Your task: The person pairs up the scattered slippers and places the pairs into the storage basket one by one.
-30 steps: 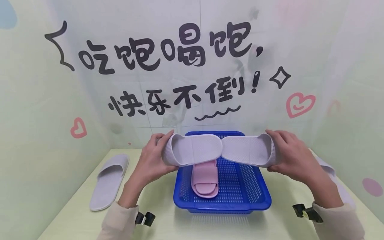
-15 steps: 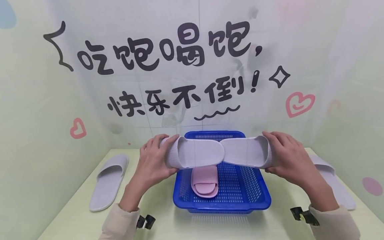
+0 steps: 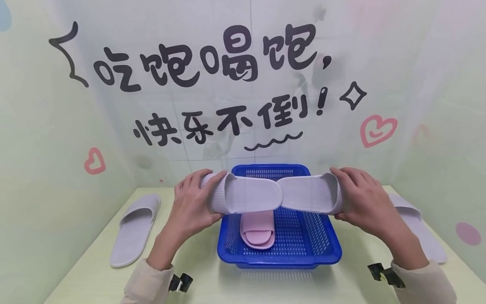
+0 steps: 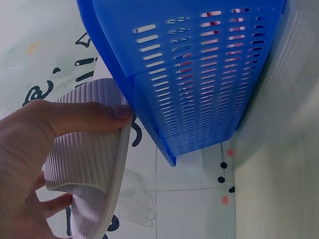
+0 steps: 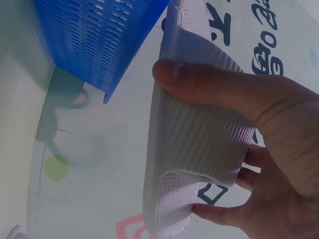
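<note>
Ribbed, smooth and latticed surfaces all share the stage here: the blue basket is moulded plastic, a rounded rectangle with a flared rim and rows of slots, standing on the pale table. Across its far half in the head view, here's a pair: the left hand curls round the strap end of one slipper, thumb along the edge, fingers on the other side, and the right hand grips the second slipper the same way. Both are pale lilac-grey, straps finely ridged, footbeds dimpled, rounded heels meeting mid-air with the edges overlapping in view. Down in the basket, smooth pink footwear lies partly hidden. Matching grey slippers rest at the sides, one at left, another at right partly behind the forearm.
</note>
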`<control>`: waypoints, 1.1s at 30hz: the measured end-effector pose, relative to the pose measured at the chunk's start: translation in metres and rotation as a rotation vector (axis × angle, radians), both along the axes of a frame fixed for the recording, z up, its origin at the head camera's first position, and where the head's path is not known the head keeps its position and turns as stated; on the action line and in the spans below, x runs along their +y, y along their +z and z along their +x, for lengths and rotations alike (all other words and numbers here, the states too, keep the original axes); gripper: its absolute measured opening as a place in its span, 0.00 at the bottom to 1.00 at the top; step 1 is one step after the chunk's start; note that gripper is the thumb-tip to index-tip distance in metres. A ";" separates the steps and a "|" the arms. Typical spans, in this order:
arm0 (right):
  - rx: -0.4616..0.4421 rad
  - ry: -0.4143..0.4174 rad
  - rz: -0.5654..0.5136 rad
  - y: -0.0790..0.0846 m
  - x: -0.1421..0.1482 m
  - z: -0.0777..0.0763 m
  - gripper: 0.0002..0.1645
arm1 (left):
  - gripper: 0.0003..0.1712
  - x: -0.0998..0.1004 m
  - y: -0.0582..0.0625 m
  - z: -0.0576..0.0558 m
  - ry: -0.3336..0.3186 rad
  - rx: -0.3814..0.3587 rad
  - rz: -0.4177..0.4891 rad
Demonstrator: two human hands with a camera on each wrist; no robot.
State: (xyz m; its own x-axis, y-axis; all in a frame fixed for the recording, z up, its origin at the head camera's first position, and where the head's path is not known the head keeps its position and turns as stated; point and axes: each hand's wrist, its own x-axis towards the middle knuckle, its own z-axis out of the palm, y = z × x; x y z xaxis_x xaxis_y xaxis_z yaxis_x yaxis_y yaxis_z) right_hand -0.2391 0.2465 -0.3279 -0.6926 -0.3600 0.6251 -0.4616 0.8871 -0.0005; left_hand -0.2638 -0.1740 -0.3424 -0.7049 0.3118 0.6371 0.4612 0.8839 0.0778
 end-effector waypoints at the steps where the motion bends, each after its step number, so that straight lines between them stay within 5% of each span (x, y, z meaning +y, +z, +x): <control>1: 0.000 0.000 0.001 0.000 0.000 0.000 0.71 | 0.65 0.000 0.000 0.000 -0.003 0.001 -0.001; 33: -0.029 0.022 0.013 0.000 -0.008 0.003 0.70 | 0.65 -0.002 0.003 0.000 -0.020 -0.023 -0.003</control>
State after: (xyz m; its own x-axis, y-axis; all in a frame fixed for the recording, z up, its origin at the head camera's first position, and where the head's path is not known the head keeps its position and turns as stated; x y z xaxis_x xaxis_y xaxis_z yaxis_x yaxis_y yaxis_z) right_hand -0.2358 0.2382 -0.3280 -0.7023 -0.3836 0.5996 -0.4812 0.8766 -0.0027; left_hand -0.2637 -0.1761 -0.3397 -0.7133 0.3273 0.6197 0.4766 0.8748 0.0866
